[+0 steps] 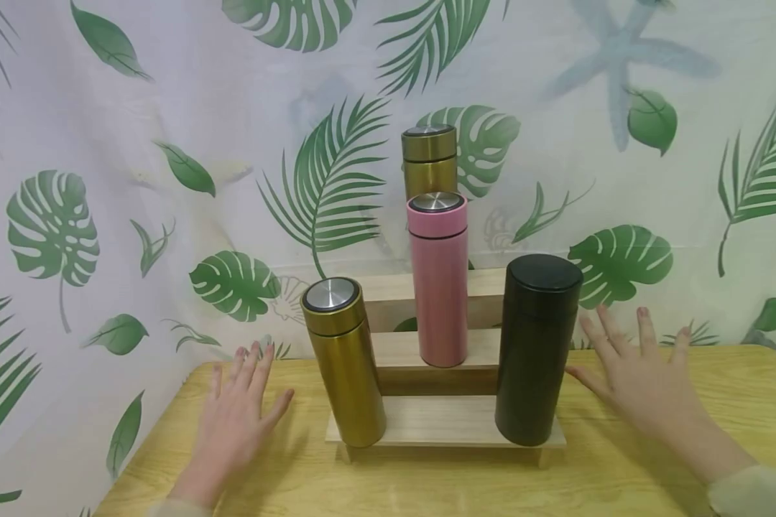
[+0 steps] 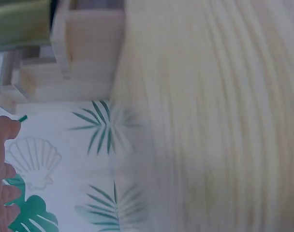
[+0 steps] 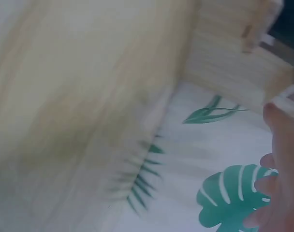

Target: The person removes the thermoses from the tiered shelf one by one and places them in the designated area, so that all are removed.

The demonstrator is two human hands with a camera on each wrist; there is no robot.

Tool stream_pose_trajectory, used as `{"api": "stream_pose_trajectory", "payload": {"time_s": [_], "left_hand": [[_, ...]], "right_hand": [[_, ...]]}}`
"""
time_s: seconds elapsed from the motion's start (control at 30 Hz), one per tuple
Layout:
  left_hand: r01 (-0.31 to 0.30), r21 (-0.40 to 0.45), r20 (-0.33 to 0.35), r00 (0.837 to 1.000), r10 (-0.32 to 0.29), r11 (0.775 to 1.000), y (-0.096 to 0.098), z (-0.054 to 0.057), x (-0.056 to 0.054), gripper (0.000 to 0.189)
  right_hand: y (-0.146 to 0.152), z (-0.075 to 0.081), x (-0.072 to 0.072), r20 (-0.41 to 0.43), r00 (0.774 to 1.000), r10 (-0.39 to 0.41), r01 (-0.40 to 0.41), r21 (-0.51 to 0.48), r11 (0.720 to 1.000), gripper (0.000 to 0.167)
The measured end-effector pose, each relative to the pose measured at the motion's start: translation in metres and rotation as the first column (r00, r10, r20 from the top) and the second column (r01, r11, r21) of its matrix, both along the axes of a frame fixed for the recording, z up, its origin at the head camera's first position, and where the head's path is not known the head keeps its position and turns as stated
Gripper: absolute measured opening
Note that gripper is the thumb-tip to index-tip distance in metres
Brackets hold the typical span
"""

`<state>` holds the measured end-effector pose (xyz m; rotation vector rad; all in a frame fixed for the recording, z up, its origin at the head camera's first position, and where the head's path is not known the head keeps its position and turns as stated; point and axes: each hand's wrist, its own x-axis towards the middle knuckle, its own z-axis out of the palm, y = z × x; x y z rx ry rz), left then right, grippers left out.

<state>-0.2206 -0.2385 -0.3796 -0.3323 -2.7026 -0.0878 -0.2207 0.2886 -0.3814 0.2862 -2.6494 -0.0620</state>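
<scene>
My left hand (image 1: 236,416) is held with fingers extended to the left of a gold thermos bottle (image 1: 345,366), touching nothing. On the other side, my right hand (image 1: 643,380) has its fingers spread, with the thumb near a wide black thermos bottle (image 1: 538,352). Both bottles stand on the lowest step of a light wooden tiered stand (image 1: 440,420). A pink thermos bottle (image 1: 440,287) stands upright on the middle step. Behind it, partly hidden, is a second gold thermos bottle (image 1: 430,161) at the top. The left wrist view shows the fingers (image 2: 7,130) apart from the stand's side.
The stand rests on a yellow wood-grain table (image 1: 453,488). A white curtain (image 1: 187,93) printed with green leaves hangs right behind the table and along its left side.
</scene>
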Motion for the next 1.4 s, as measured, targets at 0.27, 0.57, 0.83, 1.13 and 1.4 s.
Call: {"api": "stream_pose_trajectory", "payload": {"time_s": [0.27,0.57,0.83,1.13,1.4], "left_hand": [[0.128,0.397,0.061,0.984,-0.165,0.909,0.029,-0.005,0.017,0.067],[0.155,0.63,0.099,0.956,-0.278,0.761,0.044,-0.026,0.026,0.064],[0.129,0.743,0.132,0.934,-0.332,0.657,0.05,-0.045,0.03,0.067],[0.168,0.766,0.117,0.913,-0.391,0.621,0.056,-0.06,0.029,0.07],[0.29,0.671,0.051,0.9,-0.433,0.682,0.052,-0.067,0.024,0.073]], "right_hand": [[-0.018,0.034,0.014,0.036,0.981,0.19,-0.142,-0.531,0.835,0.055],[-0.044,0.071,0.031,-0.191,0.926,0.325,-0.336,-0.808,0.484,0.042],[-0.058,0.093,0.03,-0.354,0.687,0.635,-0.461,-0.888,0.004,0.054],[-0.065,0.111,0.031,-0.226,0.734,0.64,-0.445,-0.873,0.202,0.067],[-0.072,0.114,0.029,-0.118,0.797,0.593,-0.359,-0.881,0.309,0.075]]}}
